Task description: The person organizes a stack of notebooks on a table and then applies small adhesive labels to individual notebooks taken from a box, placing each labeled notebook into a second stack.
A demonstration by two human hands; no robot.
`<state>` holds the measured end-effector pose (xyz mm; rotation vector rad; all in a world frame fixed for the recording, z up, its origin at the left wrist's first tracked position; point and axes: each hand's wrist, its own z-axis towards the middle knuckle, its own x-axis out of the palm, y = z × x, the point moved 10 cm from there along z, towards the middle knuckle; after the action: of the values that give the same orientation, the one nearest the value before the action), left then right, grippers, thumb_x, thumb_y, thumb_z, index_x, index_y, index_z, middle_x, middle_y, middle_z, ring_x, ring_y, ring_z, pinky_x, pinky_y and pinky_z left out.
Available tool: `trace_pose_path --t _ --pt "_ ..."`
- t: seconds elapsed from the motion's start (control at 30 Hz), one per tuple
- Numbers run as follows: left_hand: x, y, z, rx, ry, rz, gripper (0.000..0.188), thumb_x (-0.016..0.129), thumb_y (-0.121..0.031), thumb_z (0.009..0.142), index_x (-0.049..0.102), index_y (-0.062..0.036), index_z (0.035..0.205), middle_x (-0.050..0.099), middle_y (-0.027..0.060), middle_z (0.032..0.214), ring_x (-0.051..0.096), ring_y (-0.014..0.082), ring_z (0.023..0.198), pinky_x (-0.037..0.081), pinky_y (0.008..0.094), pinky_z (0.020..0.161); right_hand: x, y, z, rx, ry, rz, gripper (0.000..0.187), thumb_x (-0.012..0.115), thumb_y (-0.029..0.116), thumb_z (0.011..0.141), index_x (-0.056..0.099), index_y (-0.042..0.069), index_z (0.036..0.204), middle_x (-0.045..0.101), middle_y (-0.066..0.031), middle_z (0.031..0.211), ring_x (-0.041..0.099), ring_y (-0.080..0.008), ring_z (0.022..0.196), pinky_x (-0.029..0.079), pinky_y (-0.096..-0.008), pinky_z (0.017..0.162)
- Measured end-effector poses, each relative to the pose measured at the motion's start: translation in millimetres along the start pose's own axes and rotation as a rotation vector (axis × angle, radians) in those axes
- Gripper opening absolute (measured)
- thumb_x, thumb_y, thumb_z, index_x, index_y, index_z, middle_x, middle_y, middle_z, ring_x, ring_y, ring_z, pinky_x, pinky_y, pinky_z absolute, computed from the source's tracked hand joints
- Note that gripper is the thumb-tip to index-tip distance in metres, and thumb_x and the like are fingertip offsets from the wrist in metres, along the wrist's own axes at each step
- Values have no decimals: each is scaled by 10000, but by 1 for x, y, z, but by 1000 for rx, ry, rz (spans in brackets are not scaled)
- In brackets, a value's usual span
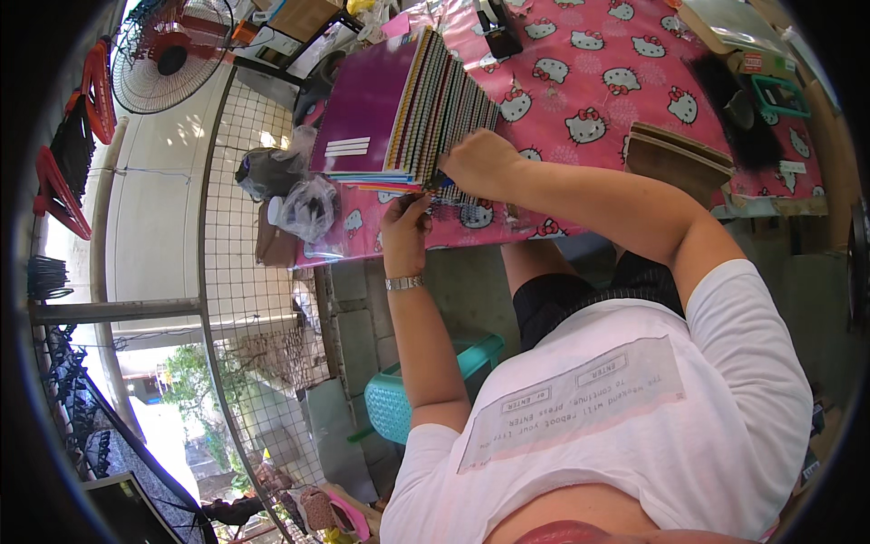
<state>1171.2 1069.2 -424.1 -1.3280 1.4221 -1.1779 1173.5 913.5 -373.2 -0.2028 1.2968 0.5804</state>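
A tall stack of spiral notebooks (pixel 370 104), the top one purple, stands on the pink table with its coil edges fanned toward the right. At the stack's near corner, my left hand (pixel 405 227), with a metal watch at the wrist, is closed, thumb and fingertips together. What it pinches is too small to make out. My right hand (pixel 485 165) reaches across from the right and is closed against the coil edges, close to the left one. Something small and dark shows below its fingers, but its kind cannot be told.
The pink patterned tablecloth (pixel 580 86) covers the table. A black tape dispenser (pixel 498 36) lies behind the stack, brown boards (pixel 678 161) at the right. Plastic bags (pixel 308 208) sit on the left edge. A teal basket (pixel 390 403) stands below, a fan (pixel 172 60) far left.
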Motion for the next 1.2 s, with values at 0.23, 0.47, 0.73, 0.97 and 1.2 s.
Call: trace_pose_path --t 0.23,0.47,0.73,0.97,1.2 --pt "4 6 -6 -57 -33 -200 127 675 -28 858 634 -2 975 630 28 801 545 105 579 442 236 542 -26 -7 -27 -60 -420 -121 182 558 163 836 671 77 950 697 -90 862 683 -274 860 512 -410 749" --pt "0 14 1 -23 -23 -119 120 670 -17 851 638 -2 966 633 31 798 555 122 583 455 245 555 -2 -1 -6 -12 -63 -57 190 557 156 833 668 76 965 700 -105 884 682 -286 875 499 -409 769" --pt "-7 19 -3 -60 -108 -227 143 698 -71 854 640 -13 972 637 38 805 576 134 608 447 262 554 -11 -27 -26 40 -243 -63 232 559 178 849 674 84 1028 689 -102 999 652 -280 1004 465 -478 916" --pt "15 16 -1 -62 -4 -68 177 720 -77 840 635 -14 982 617 11 787 556 112 614 414 243 550 4 -4 -14 2 -84 -71 317 556 198 864 641 84 1148 654 -107 1094 609 -267 1066 405 -495 980" --pt "16 17 -1 -30 -31 -38 210 737 -74 822 633 0 989 605 13 766 545 100 609 414 240 554 -7 -11 -22 -8 -242 -160 239 547 189 853 681 92 1026 675 -86 1011 629 -257 1016 459 -435 877"
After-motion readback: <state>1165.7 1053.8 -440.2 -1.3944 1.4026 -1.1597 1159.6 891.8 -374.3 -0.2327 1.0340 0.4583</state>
